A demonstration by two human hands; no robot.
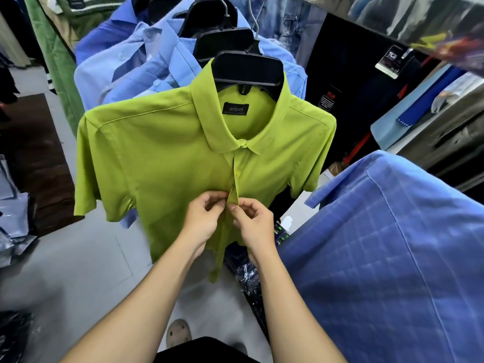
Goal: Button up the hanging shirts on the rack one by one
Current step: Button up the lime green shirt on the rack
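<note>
Hands (229, 218) pinch lime-green short-sleeved shirt (162, 153) placket, collar buttoned.

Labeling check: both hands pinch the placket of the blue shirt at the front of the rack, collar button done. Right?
Not quite: the shirt is lime green, not blue; the blue ones hang behind it. The head view shows the left hand and right hand pinching its placket, collar button done.

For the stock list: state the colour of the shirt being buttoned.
Lime green shirt, plain, clearest in the head view.
</note>
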